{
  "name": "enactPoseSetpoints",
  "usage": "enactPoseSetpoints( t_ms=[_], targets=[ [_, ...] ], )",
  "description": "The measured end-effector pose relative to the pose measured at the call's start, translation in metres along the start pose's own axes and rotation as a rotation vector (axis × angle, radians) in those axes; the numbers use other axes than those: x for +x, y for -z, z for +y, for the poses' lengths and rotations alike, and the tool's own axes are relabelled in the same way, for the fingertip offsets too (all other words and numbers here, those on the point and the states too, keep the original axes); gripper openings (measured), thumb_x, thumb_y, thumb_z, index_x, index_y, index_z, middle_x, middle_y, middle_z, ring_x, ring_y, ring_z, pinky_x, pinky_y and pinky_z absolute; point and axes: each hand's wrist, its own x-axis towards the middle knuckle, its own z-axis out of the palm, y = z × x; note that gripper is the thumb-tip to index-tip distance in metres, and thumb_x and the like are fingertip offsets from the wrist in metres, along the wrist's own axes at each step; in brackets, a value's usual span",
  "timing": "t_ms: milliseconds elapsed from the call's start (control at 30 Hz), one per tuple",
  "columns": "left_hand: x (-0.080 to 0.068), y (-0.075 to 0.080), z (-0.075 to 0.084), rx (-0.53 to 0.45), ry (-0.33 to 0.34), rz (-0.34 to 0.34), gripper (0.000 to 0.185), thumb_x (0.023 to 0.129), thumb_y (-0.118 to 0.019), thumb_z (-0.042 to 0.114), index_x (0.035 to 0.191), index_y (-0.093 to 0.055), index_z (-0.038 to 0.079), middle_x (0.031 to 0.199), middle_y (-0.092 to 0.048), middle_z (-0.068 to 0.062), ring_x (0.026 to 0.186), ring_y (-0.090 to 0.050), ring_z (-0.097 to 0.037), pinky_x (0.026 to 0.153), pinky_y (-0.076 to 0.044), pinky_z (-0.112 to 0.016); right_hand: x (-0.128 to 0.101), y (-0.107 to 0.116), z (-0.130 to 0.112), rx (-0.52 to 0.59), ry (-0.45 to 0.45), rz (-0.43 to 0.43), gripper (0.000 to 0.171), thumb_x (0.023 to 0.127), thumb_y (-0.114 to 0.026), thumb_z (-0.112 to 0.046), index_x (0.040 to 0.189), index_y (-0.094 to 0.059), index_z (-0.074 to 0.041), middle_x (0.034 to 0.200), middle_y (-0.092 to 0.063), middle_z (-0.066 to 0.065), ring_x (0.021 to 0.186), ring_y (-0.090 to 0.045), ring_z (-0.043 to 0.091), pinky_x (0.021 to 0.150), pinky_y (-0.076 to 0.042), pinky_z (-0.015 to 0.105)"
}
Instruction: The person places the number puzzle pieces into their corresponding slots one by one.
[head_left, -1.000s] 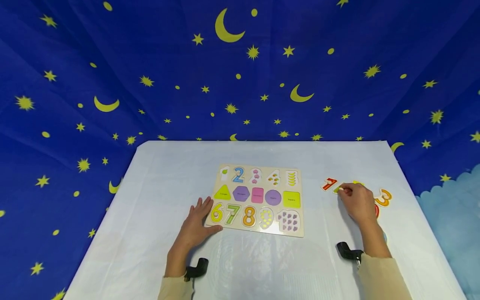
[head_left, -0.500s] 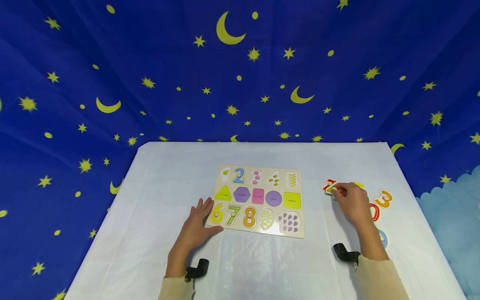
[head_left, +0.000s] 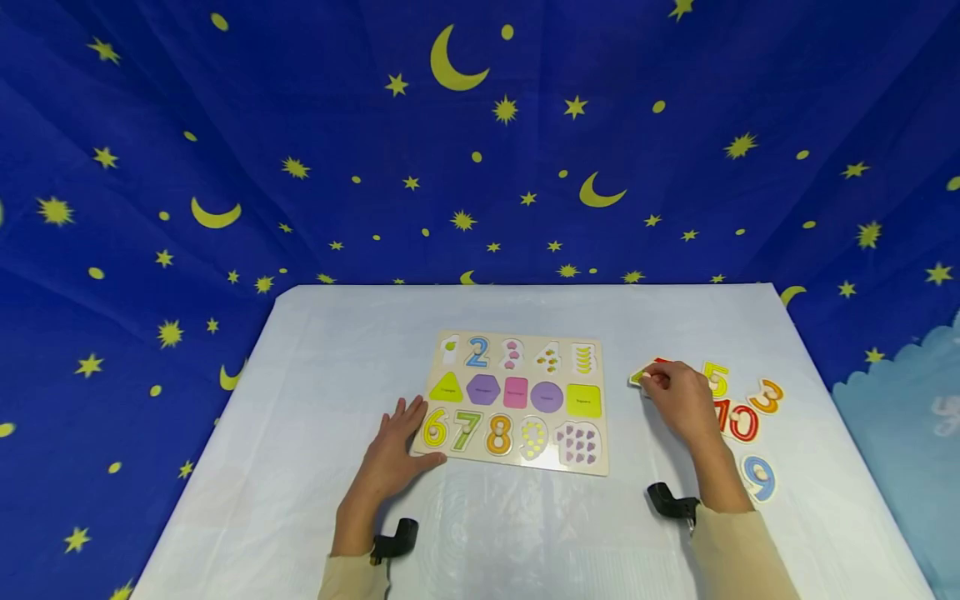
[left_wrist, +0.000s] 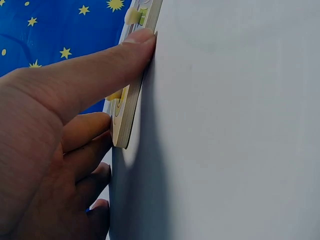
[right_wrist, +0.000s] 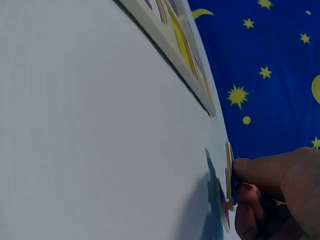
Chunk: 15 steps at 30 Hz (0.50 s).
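A wooden number and shape puzzle board (head_left: 495, 371) lies in the middle of the white table. My left hand (head_left: 393, 454) rests flat at its near left corner, fingers straight on the yellow 6. In the left wrist view the thumb (left_wrist: 100, 65) lies against the board's edge (left_wrist: 127, 115). My right hand (head_left: 675, 400) is to the right of the board and pinches a small green puzzle piece (head_left: 637, 377) by its peg, just above the table. In the right wrist view the piece (right_wrist: 229, 170) stands edge-on at my fingertips. A red piece (head_left: 660, 363) lies just behind it, partly hidden.
Loose number pieces lie on the table right of my right hand: a yellow 5 (head_left: 717, 379), an orange 3 (head_left: 768, 396), a red 10 (head_left: 737, 421) and a blue 9 (head_left: 759, 477). A blue starry cloth hangs behind and beside the table.
My right hand has moved left toward the board with the green piece pinched in it, uncovering the 5, 10 and 9. The left hand has stayed in place.
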Motion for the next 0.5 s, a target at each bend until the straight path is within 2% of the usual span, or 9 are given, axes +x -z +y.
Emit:
enactPoseSetpoints(
  t_ms=[300,500],
  targets=[
    [-0.002,0.001,0.001,0.008,0.013,0.004,0.095,0.074,-0.082,0.036,0.150,-0.031,0.009,0.157,-0.023,-0.003,0.145,-0.007,-0.025,0.117,-0.005,-0.047,0.009,-0.012,-0.015,0.012,-0.026,-0.082,0.013,0.089,-0.066,-0.012,0.095,-0.072,-0.001,0.078,-0.057,0.007,0.071,-0.049,0.022,0.061,-0.039,0.034],
    [-0.001,0.000,-0.001,0.005,0.001,0.010,0.095,0.074,-0.082,0.037,0.150,-0.032,0.010,0.156,-0.024,-0.003,0.145,-0.008,-0.024,0.116,-0.006,-0.048,0.013,-0.020,-0.027,0.019,-0.009,-0.096,0.014,0.089,-0.066,-0.013,0.095,-0.072,-0.001,0.076,-0.057,0.007,0.072,-0.049,0.023,0.064,-0.037,0.035]
  ],
)
